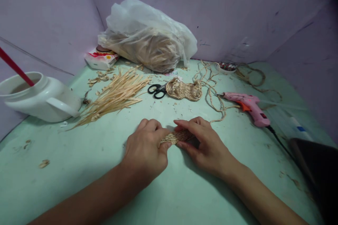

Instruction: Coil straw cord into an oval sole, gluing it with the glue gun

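Between my two hands is a small piece of coiled straw cord [174, 137], its ends covered by my fingers. My left hand [146, 144] is closed round its left end, thumb at the near edge. The fingers and thumb of my right hand [204, 144] grip the right end from above and below. Beyond them lies a similar braided cord piece [183, 89], shaped like a sole with a narrow waist. Black-handled scissors [159, 91] rest against its left side. A loose braided cord [211, 95] trails across the table from beside that piece toward my right hand.
A pink glue gun [246, 103] lies at right near a dark object [314, 168]. Dry straw strips [118, 93] and a white pitcher [50, 95] are at left. A plastic bag [150, 38], a small box [101, 59] and a bead dish [227, 68] stand along the wall.
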Demonstrator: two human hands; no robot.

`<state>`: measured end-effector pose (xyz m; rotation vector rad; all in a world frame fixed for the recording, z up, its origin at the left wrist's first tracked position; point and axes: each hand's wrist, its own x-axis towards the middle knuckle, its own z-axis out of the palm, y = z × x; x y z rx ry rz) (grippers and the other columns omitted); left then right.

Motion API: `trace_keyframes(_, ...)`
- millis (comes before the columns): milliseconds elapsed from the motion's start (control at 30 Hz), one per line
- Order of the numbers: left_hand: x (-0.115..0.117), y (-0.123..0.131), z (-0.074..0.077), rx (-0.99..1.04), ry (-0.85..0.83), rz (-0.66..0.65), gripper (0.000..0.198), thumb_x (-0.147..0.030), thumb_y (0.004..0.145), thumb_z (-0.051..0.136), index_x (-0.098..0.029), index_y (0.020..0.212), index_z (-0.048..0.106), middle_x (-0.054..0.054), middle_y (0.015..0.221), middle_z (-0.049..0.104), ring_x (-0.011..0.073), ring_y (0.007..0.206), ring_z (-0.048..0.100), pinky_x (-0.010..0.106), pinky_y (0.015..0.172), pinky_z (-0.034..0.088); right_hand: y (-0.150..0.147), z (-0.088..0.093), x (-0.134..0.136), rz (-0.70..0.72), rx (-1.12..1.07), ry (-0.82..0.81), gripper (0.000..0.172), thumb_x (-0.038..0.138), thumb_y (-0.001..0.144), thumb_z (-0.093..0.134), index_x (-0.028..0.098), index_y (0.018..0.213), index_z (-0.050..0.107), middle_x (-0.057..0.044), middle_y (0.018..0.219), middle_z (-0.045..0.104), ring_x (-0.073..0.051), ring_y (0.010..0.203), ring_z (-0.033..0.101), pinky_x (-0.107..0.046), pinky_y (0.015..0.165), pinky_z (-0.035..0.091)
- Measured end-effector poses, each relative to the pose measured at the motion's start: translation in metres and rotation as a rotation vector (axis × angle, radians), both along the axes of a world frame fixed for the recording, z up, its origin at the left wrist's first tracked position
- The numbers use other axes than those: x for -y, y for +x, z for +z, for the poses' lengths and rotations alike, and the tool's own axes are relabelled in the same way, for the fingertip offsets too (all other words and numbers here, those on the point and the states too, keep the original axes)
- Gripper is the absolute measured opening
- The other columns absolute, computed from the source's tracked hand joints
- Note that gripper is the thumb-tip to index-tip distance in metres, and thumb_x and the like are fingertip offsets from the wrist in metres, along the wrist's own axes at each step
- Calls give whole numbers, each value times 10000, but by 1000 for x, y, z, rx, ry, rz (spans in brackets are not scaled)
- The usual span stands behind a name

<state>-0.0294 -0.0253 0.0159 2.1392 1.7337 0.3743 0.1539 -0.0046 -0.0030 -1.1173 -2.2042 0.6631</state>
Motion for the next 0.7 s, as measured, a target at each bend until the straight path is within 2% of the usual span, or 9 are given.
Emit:
trace_keyframes(333, -1, -1, -1, -4, 5, -7, 202, -246, 809, 531, -308, 944, 668, 19, 922, 595, 212, 910, 506, 337, 706, 456, -2, 3, 1, -9, 28, 46, 456, 185, 788, 596, 268, 1230, 525, -61, 980, 680, -242, 886, 549, -450, 804, 420)
trace_keyframes(467, -1, -2, -1, -6, -10, -11, 195, -242, 805, 533, -297, 936, 667, 22, 927, 599, 218, 928, 510, 347, 715, 456, -4, 3, 2, 14, 20, 70, 467, 139, 790, 581, 275, 1231, 505, -36, 918, 687, -230, 874, 546, -437, 810, 412)
trace_keyframes(700, -3, -4, 1, 5, -5, -41, 266, -271, 786, 569, -247, 1050, 588, 41, 1038, 622, 236, 1012, 530, 368, 760, 472, -2, 1, 1, -16, -12, 103, 480, 145, 790, 603, 243, 1237, 459, -54, 930, 652, -230, 873, 549, -436, 803, 424)
